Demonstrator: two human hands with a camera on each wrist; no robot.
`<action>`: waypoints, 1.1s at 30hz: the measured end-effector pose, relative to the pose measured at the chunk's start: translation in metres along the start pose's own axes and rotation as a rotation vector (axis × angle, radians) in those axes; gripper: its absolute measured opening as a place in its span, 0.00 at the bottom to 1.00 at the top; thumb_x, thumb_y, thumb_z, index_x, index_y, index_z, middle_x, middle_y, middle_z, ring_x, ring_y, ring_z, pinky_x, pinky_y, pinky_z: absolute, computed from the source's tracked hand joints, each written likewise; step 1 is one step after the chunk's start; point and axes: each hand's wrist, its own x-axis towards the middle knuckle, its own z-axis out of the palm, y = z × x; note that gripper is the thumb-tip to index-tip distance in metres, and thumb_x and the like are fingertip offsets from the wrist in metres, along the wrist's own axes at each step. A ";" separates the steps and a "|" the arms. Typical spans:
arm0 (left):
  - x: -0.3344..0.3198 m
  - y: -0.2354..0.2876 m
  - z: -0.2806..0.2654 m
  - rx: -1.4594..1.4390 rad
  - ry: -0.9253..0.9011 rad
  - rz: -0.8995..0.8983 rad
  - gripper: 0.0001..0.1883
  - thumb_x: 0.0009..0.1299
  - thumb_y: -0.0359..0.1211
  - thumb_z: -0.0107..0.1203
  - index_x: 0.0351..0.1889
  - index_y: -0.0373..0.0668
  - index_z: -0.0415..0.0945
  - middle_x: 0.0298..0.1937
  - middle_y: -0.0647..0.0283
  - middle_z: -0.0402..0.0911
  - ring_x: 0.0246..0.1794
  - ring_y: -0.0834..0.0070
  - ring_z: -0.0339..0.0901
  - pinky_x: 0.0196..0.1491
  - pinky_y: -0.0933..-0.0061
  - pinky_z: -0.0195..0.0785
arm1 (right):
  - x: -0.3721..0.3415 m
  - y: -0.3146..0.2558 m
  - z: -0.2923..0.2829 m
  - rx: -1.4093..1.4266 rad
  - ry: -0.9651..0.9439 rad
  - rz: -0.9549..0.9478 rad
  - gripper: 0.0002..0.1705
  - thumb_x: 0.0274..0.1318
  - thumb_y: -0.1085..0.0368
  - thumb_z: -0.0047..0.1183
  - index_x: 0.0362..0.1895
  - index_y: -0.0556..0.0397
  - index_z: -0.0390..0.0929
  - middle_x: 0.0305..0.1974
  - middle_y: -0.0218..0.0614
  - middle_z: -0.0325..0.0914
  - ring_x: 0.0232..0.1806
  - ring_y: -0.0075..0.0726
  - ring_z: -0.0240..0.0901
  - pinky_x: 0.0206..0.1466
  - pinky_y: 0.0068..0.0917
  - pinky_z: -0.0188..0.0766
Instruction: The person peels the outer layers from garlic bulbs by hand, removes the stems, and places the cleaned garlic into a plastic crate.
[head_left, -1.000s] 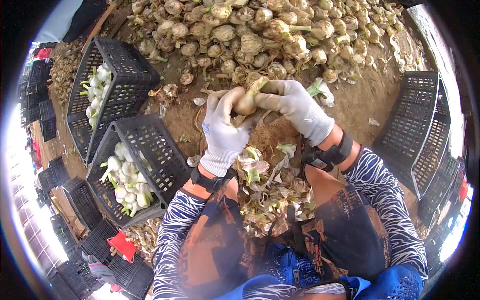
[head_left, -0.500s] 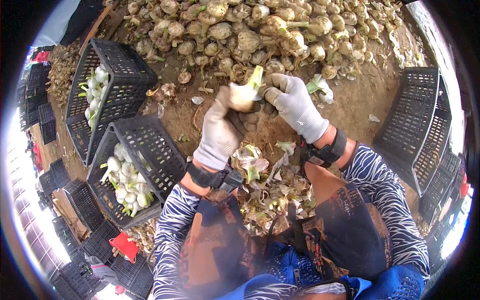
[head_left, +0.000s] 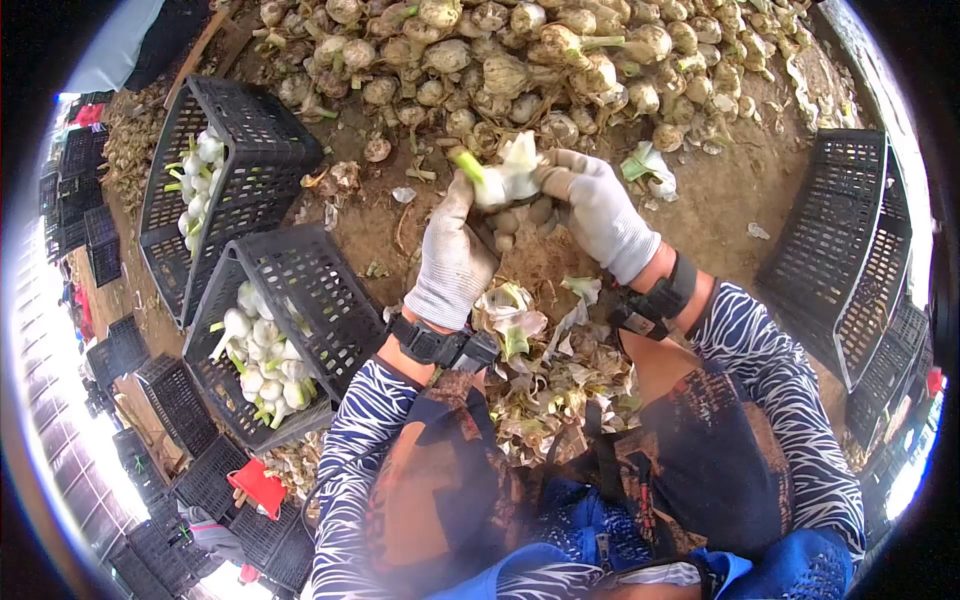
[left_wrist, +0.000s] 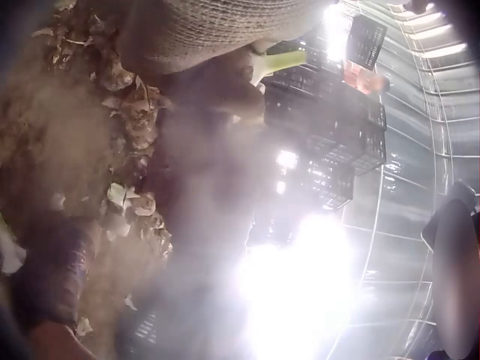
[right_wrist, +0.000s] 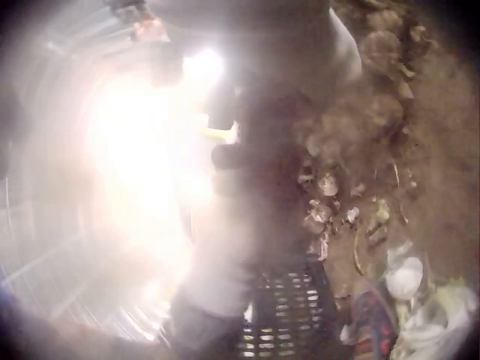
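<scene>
A garlic bulb with a short green stem is between the two gloved hands in the head view, its surface white. My left hand grips it from the left, thumb along the stem side. On the other side my right hand pinches a whitish flap of outer skin that stands up from the bulb. The stem shows past the glove in the left wrist view. Glare and haze blur the right wrist view, where a bit of green stem shows.
A large heap of unpeeled garlic lies ahead. Two black crates, an upper and a lower, hold white bulbs at left. Another black crate stands at right. Stripped skins cover the ground between the knees.
The brownish bulb now shows white, with a skin flap pulled up. Its stem has swung from pointing up-right to up-left. The left hand has turned, and the hands stay close together.
</scene>
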 end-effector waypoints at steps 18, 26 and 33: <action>0.003 -0.004 -0.041 -0.093 -0.315 -0.349 0.27 0.67 0.47 0.56 0.59 0.42 0.68 0.41 0.56 0.80 0.32 0.68 0.80 0.27 0.74 0.73 | 0.012 -0.011 -0.030 -0.197 0.154 0.046 0.08 0.61 0.69 0.44 0.37 0.58 0.74 0.26 0.34 0.76 0.21 0.28 0.73 0.21 0.26 0.71; -0.002 0.001 -0.033 -0.061 -0.356 -0.291 0.25 0.69 0.48 0.53 0.55 0.38 0.68 0.41 0.52 0.81 0.35 0.59 0.83 0.36 0.57 0.82 | 0.002 0.003 -0.046 -1.667 0.104 -0.256 0.22 0.53 0.55 0.56 0.50 0.54 0.72 0.42 0.51 0.76 0.49 0.54 0.74 0.49 0.42 0.71; -0.012 0.000 -0.009 0.211 -0.204 -0.011 0.22 0.67 0.48 0.57 0.49 0.39 0.74 0.41 0.64 0.80 0.36 0.79 0.78 0.29 0.79 0.71 | -0.018 -0.010 -0.001 -0.793 -0.223 -0.324 0.37 0.41 0.49 0.71 0.49 0.60 0.71 0.31 0.35 0.76 0.32 0.26 0.70 0.37 0.23 0.68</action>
